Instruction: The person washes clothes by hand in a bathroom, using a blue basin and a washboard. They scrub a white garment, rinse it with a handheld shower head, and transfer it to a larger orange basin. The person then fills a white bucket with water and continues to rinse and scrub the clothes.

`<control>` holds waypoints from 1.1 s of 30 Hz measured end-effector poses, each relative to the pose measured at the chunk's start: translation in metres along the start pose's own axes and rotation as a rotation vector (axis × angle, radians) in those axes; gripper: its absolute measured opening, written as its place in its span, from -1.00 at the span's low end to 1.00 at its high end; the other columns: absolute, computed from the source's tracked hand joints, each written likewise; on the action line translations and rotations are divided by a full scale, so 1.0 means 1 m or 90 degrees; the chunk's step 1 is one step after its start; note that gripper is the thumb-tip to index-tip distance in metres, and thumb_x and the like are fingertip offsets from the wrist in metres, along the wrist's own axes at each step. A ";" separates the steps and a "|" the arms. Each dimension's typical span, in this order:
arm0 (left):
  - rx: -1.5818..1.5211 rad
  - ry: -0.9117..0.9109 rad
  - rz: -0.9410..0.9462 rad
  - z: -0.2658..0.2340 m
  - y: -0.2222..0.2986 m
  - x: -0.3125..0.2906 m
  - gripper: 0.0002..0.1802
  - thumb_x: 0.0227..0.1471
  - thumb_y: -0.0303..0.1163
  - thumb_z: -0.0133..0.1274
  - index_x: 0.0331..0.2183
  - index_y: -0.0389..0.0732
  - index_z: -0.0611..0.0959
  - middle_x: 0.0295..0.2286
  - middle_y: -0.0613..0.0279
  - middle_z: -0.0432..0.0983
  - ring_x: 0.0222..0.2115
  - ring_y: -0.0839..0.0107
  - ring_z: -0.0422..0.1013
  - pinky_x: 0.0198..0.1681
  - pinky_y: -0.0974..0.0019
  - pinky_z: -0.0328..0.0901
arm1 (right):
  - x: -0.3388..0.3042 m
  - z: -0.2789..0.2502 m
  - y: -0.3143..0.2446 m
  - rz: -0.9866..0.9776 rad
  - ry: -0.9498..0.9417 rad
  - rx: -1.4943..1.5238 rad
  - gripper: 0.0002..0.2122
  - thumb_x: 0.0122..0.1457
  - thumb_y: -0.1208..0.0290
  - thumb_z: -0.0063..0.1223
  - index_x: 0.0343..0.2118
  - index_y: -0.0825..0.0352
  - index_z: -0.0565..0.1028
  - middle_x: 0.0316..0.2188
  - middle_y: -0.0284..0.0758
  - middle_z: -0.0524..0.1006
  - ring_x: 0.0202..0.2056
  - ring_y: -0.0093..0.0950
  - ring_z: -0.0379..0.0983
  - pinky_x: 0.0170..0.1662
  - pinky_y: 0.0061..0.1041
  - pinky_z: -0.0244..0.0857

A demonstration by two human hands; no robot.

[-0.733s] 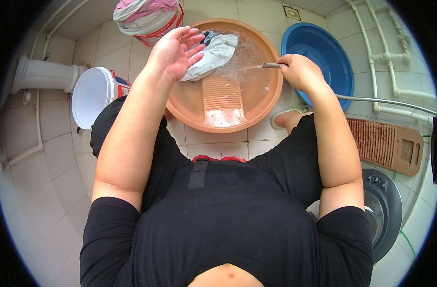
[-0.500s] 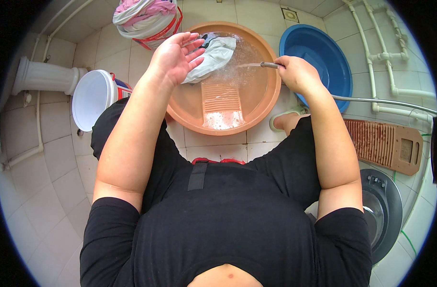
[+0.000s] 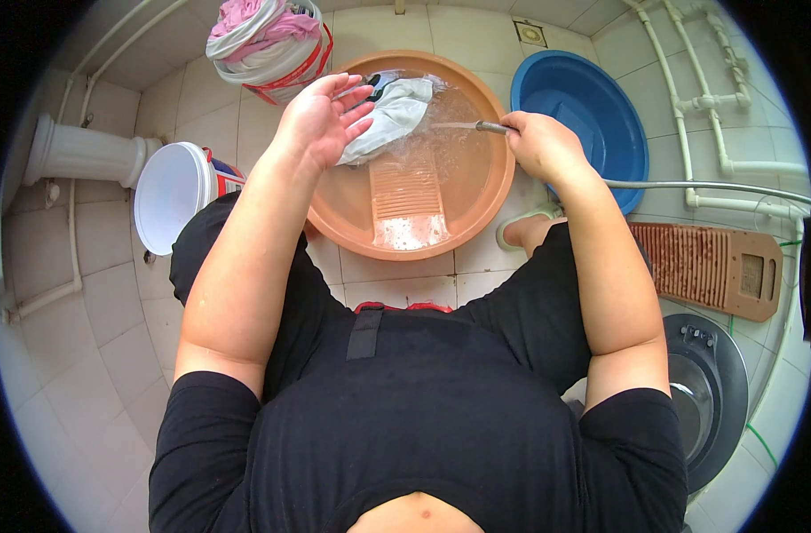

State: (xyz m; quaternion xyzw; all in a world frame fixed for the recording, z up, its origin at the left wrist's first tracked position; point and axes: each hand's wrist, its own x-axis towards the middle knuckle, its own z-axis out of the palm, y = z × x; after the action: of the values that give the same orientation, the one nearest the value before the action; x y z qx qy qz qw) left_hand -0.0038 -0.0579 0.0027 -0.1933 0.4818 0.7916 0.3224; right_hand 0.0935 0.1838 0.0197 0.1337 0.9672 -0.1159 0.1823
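A round orange washbasin (image 3: 476, 233) holds water and has a ridged washboard (image 3: 406, 190) on its near side. Wet pale cloth (image 3: 400, 110) with a dark patch lies in its far left part. Above the basin's left rim my left hand (image 3: 325, 120) is held palm up, fingers apart and empty. My right hand (image 3: 542, 144), over the right rim, is closed round a grey hose (image 3: 492, 127). Water streams leftward from the hose's end toward the cloth and ripples the surface.
Right of the orange basin stands a blue basin (image 3: 632, 133). A loose brown washboard (image 3: 703, 266) and a dark round-lidded appliance (image 3: 729, 400) lie farther right. At left are a white bucket (image 3: 170, 195) and, beyond, a bucket of pink and white laundry (image 3: 263, 40). White pipes (image 3: 685, 115) line the wall.
The whole view has shifted slightly, so the basin sits a little lower. My left hand stays raised palm up, and the right still holds the running hose.
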 end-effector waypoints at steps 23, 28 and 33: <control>0.007 0.009 -0.015 -0.008 -0.004 0.005 -0.68 0.00 -0.26 -0.10 -0.22 -0.24 0.43 -0.18 0.09 0.35 -0.17 0.23 0.27 -0.10 0.21 0.21 | -0.004 0.000 0.000 -0.023 0.005 0.005 -0.74 0.09 0.35 -0.22 -0.18 0.22 0.45 -0.28 -0.22 0.49 -0.22 -0.27 0.41 -0.16 -0.36 0.28; 0.004 0.002 -0.015 -0.010 -0.003 0.005 -0.68 0.01 -0.25 -0.10 -0.22 -0.24 0.43 -0.19 0.10 0.35 -0.17 0.24 0.28 -0.10 0.22 0.21 | -0.004 0.000 -0.003 -0.029 0.009 0.008 -0.74 0.09 0.36 -0.21 -0.18 0.22 0.45 -0.28 -0.23 0.49 -0.22 -0.28 0.41 -0.17 -0.36 0.28; 0.007 0.005 -0.014 -0.006 -0.002 0.003 -0.68 0.01 -0.25 -0.10 -0.22 -0.24 0.43 -0.19 0.10 0.35 -0.17 0.25 0.28 -0.09 0.22 0.21 | -0.004 0.000 -0.003 -0.029 0.001 0.005 -0.74 0.09 0.35 -0.20 -0.18 0.21 0.45 -0.28 -0.22 0.49 -0.22 -0.28 0.41 -0.16 -0.36 0.28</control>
State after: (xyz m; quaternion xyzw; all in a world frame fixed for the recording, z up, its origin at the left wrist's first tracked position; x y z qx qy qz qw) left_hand -0.0045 -0.0615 -0.0028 -0.2000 0.4851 0.7847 0.3301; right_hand 0.0966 0.1795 0.0215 0.1129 0.9697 -0.1235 0.1781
